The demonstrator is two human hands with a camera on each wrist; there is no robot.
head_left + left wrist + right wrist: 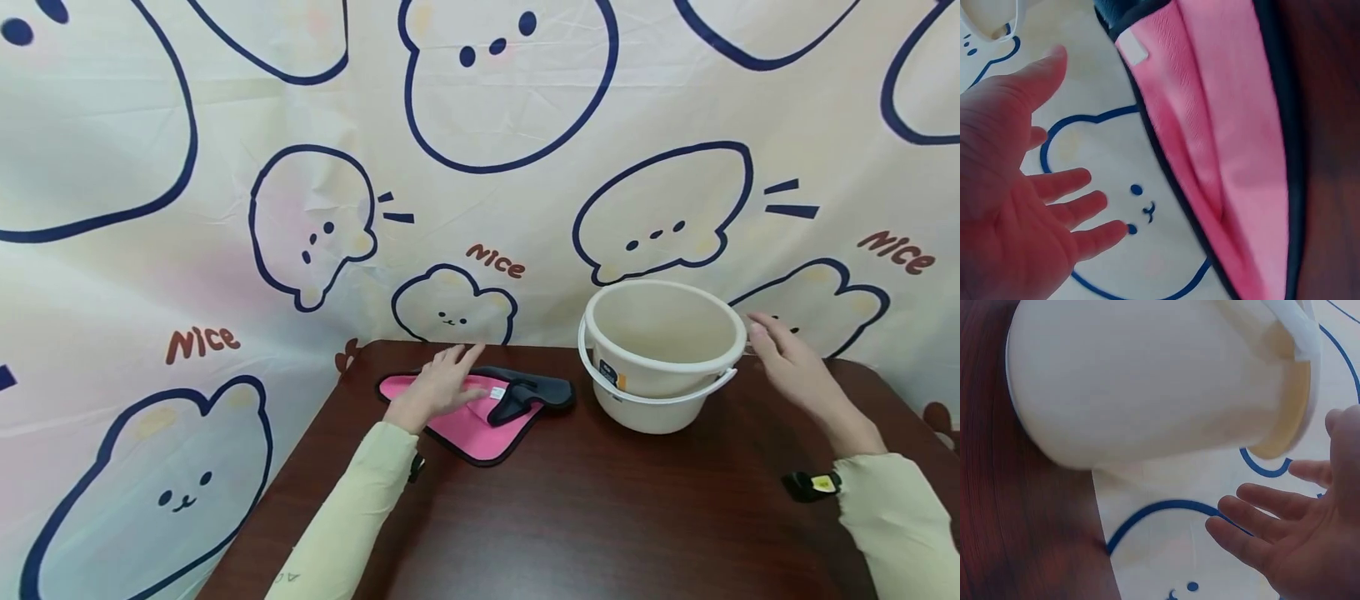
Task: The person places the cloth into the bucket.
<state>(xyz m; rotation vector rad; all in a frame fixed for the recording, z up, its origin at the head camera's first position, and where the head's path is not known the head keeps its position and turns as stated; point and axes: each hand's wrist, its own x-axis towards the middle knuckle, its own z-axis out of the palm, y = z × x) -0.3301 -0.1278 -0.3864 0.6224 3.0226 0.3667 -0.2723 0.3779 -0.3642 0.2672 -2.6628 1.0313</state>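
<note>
A pink cloth with black edging and a dark grey-blue reverse lies partly folded on the table, a small white label on it. Over its left part is my left hand, fingers extended and holding nothing; the left wrist view shows this hand palm visible, apart from the cloth. A cream bucket stands upright to the right of the cloth, its white handle hanging down at the front. Just right of the bucket's rim is my right hand. Its fingers are spread, empty, beside the bucket in the right wrist view.
The dark brown wooden table reaches back to a pale curtain printed with blue-outlined bears and the word "Nice". Black wrist devices sit at both cuffs, the right device bearing a yellow label.
</note>
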